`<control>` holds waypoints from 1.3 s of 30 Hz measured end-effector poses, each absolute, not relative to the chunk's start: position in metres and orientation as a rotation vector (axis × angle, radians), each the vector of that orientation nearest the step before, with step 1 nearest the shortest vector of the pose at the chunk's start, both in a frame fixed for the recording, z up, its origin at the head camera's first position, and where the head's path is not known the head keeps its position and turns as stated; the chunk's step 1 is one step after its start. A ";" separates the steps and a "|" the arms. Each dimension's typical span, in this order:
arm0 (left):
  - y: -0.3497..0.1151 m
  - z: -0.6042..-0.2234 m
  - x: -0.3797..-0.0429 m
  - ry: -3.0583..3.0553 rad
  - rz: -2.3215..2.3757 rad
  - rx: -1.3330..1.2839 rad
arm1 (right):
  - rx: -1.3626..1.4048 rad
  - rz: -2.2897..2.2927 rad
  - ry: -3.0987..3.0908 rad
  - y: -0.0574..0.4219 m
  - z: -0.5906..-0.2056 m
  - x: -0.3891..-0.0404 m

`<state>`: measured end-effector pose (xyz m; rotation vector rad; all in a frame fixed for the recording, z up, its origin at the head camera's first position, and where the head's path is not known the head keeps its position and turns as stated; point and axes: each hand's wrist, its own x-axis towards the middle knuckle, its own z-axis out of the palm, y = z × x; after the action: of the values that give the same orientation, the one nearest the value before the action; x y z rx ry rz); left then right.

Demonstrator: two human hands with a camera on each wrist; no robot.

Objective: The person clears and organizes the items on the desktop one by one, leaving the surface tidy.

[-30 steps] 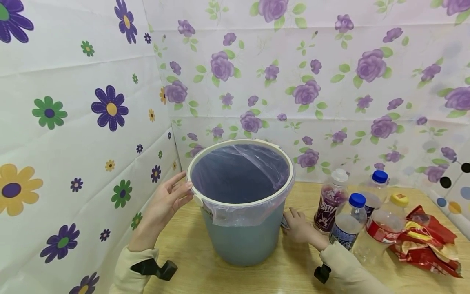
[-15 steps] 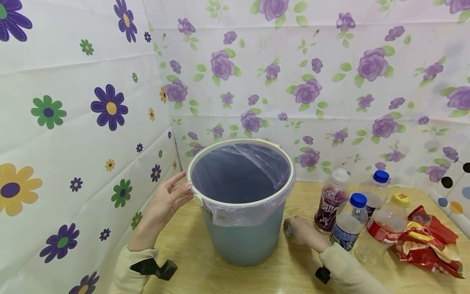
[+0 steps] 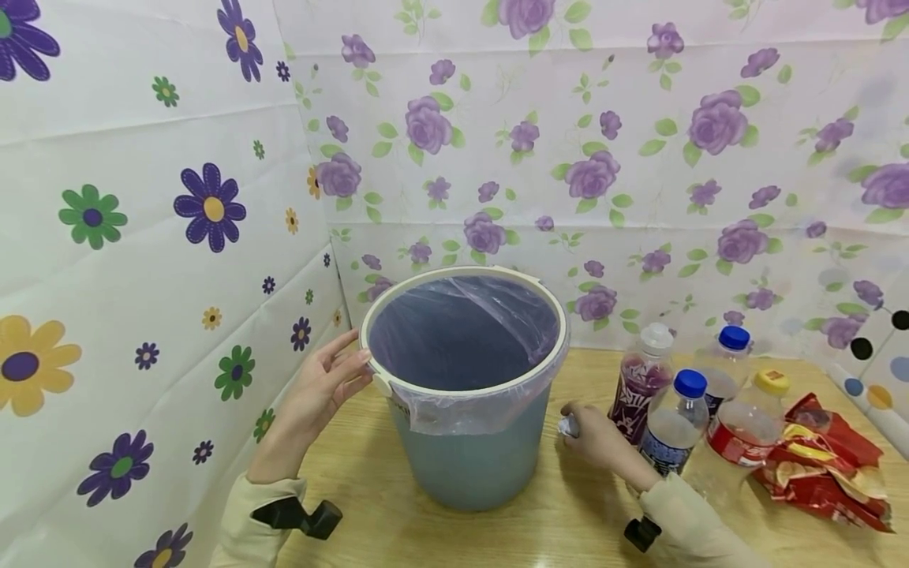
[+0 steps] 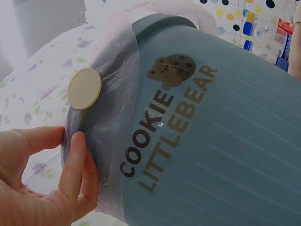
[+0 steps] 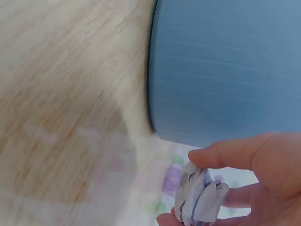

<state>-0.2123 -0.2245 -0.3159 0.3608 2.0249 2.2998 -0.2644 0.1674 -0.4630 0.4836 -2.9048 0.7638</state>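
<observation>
A blue-grey trash can [image 3: 472,465] with a cream rim stands on the table, lined with a thin translucent bag [image 3: 454,416]. Its side reads "COOKIE LITTLEBEAR" in the left wrist view. My left hand [image 3: 319,394] grips the can's left edge, thumb and fingers at the rim beside a round cream knob [image 4: 84,88]. To the right of the can, my right hand [image 3: 596,438] pinches a crumpled paper ball [image 5: 200,195] between thumb and fingers, close beside the can's wall. Part of the ball is hidden by the fingers in the head view.
Several plastic bottles stand right of my right hand: one purple-labelled [image 3: 639,390], two blue-capped, one yellow-capped [image 3: 746,426]. A torn red snack bag [image 3: 831,465] lies beyond them. Flower-printed sheets [image 3: 533,142] enclose the wooden table [image 3: 369,505] at left and back.
My right hand has closed round the paper ball beside the can and moved slightly right and up with it. The left hand stays at the rim.
</observation>
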 end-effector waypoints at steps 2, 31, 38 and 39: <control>-0.225 -0.316 -0.212 2.029 2.297 0.357 | 0.456 0.771 -2.898 0.168 -0.460 -0.262; -0.225 -0.316 -0.212 2.039 2.286 0.347 | 0.445 0.892 -2.627 0.185 -0.385 -0.233; -0.224 -0.316 -0.212 2.024 2.304 0.359 | 0.473 0.884 -2.567 0.182 -0.360 -0.219; -0.224 -0.316 -0.212 2.020 2.307 0.360 | 0.471 0.880 -2.565 0.182 -0.357 -0.217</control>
<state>-0.2123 -0.2239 -0.3162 0.3603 2.0198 2.3066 -0.2166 0.1818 -0.3569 0.4706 -2.5655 0.8795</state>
